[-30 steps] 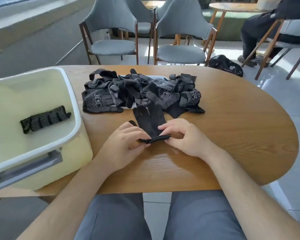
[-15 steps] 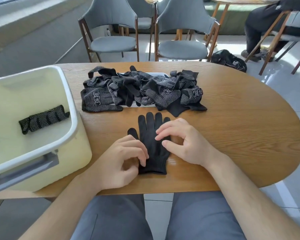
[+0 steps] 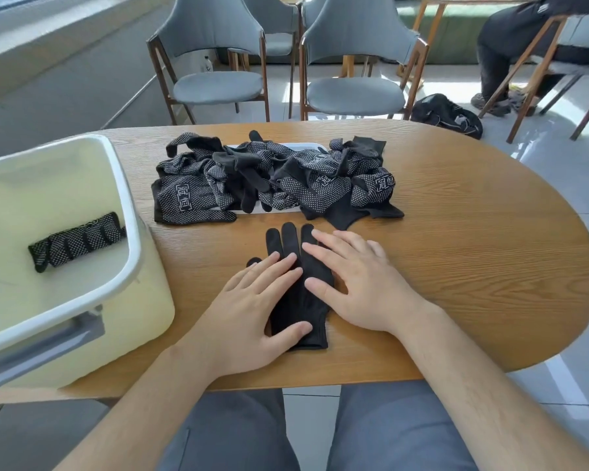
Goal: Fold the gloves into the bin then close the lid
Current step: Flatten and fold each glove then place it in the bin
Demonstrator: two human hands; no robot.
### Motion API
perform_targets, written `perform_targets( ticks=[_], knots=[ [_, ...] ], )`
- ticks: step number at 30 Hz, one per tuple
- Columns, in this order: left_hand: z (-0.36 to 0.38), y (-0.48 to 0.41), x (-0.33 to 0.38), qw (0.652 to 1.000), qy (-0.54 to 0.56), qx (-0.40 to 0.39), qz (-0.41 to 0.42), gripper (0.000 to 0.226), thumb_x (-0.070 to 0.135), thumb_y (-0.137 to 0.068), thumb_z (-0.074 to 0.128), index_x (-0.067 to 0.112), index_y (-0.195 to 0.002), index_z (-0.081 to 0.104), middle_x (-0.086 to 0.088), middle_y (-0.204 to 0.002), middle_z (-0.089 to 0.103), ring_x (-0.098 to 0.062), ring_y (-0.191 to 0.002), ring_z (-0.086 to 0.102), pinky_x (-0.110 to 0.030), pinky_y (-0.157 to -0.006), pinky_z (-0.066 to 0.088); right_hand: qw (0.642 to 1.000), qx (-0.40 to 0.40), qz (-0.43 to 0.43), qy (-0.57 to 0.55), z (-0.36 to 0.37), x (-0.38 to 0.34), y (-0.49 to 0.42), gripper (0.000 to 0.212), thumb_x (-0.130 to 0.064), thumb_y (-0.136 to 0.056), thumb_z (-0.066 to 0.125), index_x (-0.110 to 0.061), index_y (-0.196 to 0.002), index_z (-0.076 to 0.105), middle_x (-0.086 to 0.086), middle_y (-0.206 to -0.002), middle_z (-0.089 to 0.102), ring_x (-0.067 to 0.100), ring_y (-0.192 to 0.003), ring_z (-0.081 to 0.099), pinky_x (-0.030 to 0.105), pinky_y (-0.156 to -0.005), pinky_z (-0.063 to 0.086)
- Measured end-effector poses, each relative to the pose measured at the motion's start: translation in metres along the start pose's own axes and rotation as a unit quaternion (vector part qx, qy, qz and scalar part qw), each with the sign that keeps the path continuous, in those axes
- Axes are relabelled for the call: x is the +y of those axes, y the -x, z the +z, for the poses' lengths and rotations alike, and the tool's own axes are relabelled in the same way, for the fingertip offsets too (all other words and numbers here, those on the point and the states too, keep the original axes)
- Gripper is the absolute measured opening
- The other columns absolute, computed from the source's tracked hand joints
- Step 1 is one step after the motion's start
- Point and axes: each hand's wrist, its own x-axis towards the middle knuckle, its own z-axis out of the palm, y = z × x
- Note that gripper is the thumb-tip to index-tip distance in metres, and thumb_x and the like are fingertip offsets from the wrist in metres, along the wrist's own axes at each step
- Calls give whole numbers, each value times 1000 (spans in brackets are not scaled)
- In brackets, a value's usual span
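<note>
Both hands (image 3: 249, 311) flatten glove (image 3: 301, 300) (fingertips pointing away).

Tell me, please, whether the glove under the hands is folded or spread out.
Spread out: the black glove lies flat, its fingers extended, under the open left hand and right hand.

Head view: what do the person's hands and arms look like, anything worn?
The left hand and right hand are bare, with no rings or watch. Both forearms are uncovered, no sleeve in view. Grey trousers show below.

Bare forearms (image 3: 473, 375), no sleeves; grey trousers (image 3: 388, 433).
</note>
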Motion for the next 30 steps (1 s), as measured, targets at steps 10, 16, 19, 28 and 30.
perform_targets(
  ticks=[10, 16, 19, 28, 30],
  knots=[
    [-11, -42, 12, 998, 3, 59, -18, 65, 69, -93, 46, 27, -143, 50, 14, -150, 41, -12, -144, 29, -32, -115, 23, 986, 153, 61, -33, -5, 18, -16, 47, -42, -105, 46, -24, -148, 54, -8, -157, 44, 17, -144, 35, 39, -117, 31],
    [-18, -147, 46, 985, 98, 126, -58, 43, 27, -99, 59, 11, -139, 55, -4, -135, 55, -26, -129, 45, -31, -107, 33, 921, 321, 186, -118, -6, 60, -48, 34, -26, -94, 63, -15, -127, 64, 10, -140, 50, 33, -128, 47, 44, -108, 39],
    [-16, -190, 58, 989, 95, 97, -56, 47, 23, -99, 56, 9, -144, 50, -7, -139, 53, -26, -134, 42, -34, -110, 34, 915, 300, 215, -163, -8, 76, -55, 50, -27, -90, 70, -21, -137, 54, 10, -149, 40, 30, -137, 42, 40, -110, 37],
    [8, -207, 64, 988, 118, 100, 12, 70, 8, -83, 64, 20, -149, 43, -6, -139, 50, -28, -125, 47, -41, -106, 42, 896, 369, 164, -186, -20, 82, -41, 43, 9, -86, 55, -12, -124, 58, 2, -120, 54, 10, -84, 58, 24, -81, 48],
    [11, -205, 59, 985, 85, 141, 53, 68, 8, -77, 68, 21, -142, 53, -2, -148, 45, -27, -123, 46, -38, -107, 40, 914, 356, 110, -160, -20, 80, -37, 37, 8, -86, 56, -11, -118, 60, -3, -111, 54, 8, -85, 55, 19, -81, 44]
  ],
)
